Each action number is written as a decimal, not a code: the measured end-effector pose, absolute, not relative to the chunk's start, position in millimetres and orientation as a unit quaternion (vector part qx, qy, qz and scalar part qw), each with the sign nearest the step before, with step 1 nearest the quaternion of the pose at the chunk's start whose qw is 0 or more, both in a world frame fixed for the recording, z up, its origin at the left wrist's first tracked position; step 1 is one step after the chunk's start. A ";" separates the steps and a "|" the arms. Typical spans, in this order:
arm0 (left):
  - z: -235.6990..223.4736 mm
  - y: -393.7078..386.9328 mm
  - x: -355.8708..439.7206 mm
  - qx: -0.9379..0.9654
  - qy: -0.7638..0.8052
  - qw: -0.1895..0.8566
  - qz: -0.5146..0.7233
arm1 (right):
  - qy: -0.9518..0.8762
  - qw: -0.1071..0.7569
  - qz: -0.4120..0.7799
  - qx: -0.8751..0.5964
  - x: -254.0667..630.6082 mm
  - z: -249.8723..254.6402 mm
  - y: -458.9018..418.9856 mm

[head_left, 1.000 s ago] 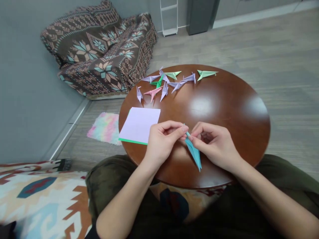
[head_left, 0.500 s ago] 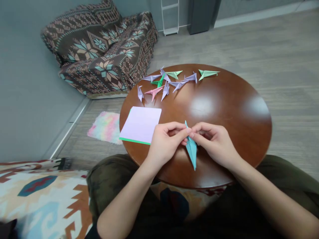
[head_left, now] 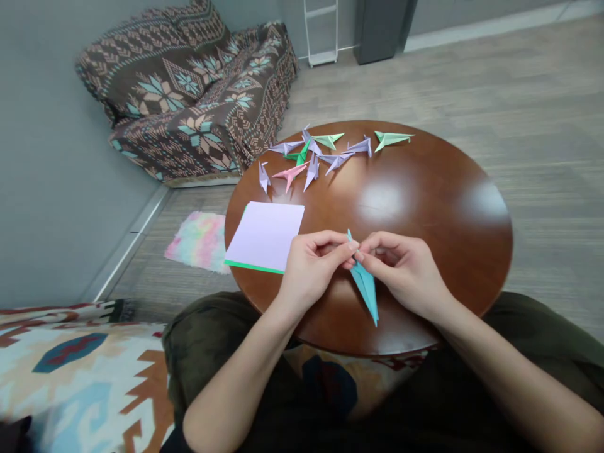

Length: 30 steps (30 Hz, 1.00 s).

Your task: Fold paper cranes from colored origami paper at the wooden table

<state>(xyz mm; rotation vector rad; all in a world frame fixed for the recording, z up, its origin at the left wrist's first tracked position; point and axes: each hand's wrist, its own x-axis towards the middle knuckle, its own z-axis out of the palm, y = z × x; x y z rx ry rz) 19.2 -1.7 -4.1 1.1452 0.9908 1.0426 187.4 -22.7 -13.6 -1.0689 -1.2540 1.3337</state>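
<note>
A light-blue folded paper piece (head_left: 365,288), long and narrow with pointed ends, is held over the near half of the table. My left hand (head_left: 319,264) pinches its upper part between thumb and fingers. From the other side my right hand (head_left: 401,264) grips it at nearly the same spot, the two thumb tips almost meeting. Its wider end points down toward me, and a thin tip shows above my fingers. The folds under my fingertips are hidden. Left of my left hand lies a stack of square paper (head_left: 267,234), lilac on top with a green edge showing.
Several folded paper cranes, among them a pink crane (head_left: 289,177) and a pale green crane (head_left: 392,139), sit along the far side of the round brown table (head_left: 438,207). Beyond it stands a sofa (head_left: 189,107) with a patterned cover. A pastel rug (head_left: 198,242) lies on the floor.
The lower end of the blue paper piece has swung slightly right and its folds look a little more spread. Both hands keep their pinch in nearly the same place.
</note>
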 end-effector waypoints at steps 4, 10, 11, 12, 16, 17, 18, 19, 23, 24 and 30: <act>-6.5 0.5 20.2 0.466 0.426 0.618 0.468 | -0.521 0.484 0.546 -0.443 188.1 -14.2 -22.6; -0.5 11.9 7.5 0.448 0.445 0.539 0.558 | -0.530 0.461 0.538 -0.467 188.0 -19.1 -23.4; 0.2 12.3 6.4 0.462 0.445 0.531 0.554 | -0.530 0.463 0.536 -0.466 188.0 -19.5 -23.1; 0.6 11.8 6.2 0.477 0.445 0.530 0.542 | -0.531 0.466 0.533 -0.465 188.2 -19.6 -22.8; -0.1 5.9 11.1 0.501 0.445 0.589 0.452 | -0.537 0.474 0.524 -0.462 190.1 -18.8 -21.6; -0.4 4.8 12.2 0.500 0.443 0.606 0.432 | -0.538 0.472 0.523 -0.464 190.7 -18.6 -21.5; -0.6 4.1 12.9 0.499 0.438 0.619 0.419 | -0.539 0.468 0.522 -0.467 191.2 -18.4 -21.5; -0.8 3.8 13.1 0.501 0.433 0.628 0.409 | -0.540 0.463 0.522 -0.470 191.5 -18.3 -21.6; -1.7 4.2 13.0 0.502 0.422 0.640 0.400 | -0.541 0.459 0.516 -0.480 192.0 -18.1 -20.5; -2.0 4.1 13.3 0.500 0.421 0.643 0.398 | -0.536 0.465 0.515 -0.480 191.9 -17.9 -19.9; -1.4 1.8 16.7 0.492 0.420 0.653 0.393 | -0.516 0.481 0.526 -0.475 192.3 -17.0 -17.5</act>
